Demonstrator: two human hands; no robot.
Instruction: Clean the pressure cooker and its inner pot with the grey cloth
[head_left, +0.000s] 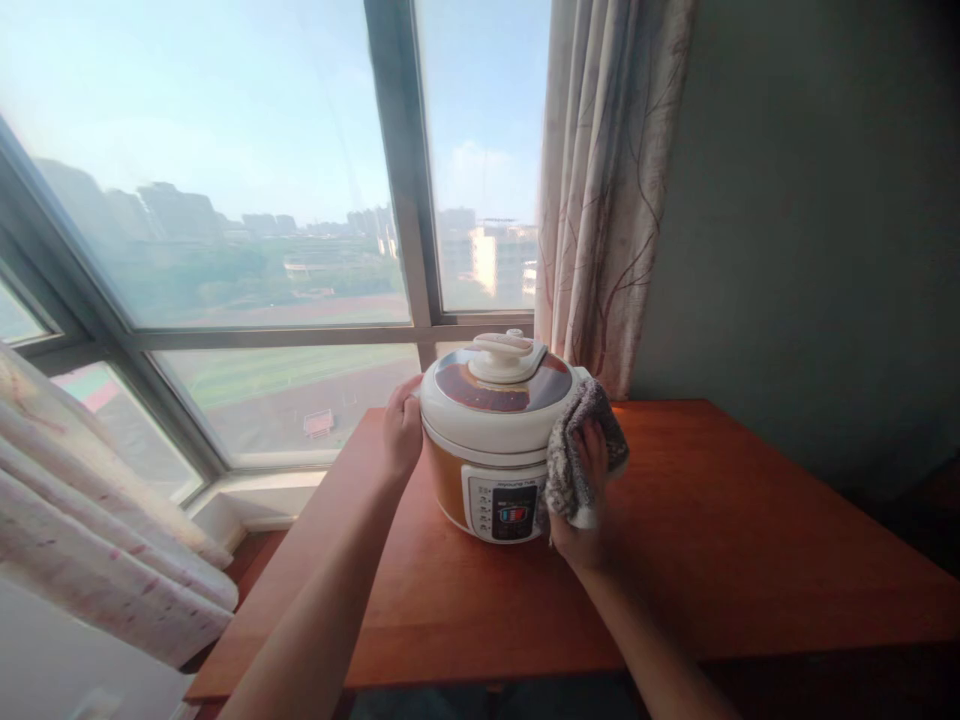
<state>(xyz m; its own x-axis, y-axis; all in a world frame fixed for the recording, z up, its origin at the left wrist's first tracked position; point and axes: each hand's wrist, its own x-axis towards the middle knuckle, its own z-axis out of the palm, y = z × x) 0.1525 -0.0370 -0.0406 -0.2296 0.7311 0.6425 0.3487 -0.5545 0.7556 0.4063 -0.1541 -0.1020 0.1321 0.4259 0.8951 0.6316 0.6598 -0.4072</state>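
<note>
An electric pressure cooker [491, 440] with a white lid, a cream handle on top and an orange body stands on a red-brown wooden table [712, 540]. Its control panel faces me. My left hand [402, 432] presses flat against the cooker's left side, holding it. My right hand [581, 490] grips a grey cloth [581, 440] and holds it against the cooker's right side, just under the lid's rim. The cloth covers part of my fingers.
A large window with grey frames [409, 200] runs behind the table. A patterned curtain [607, 190] hangs at the right of the window, just behind the cooker. Another pale curtain [97, 540] lies at the lower left. A grey wall [810, 230] borders the table's right side.
</note>
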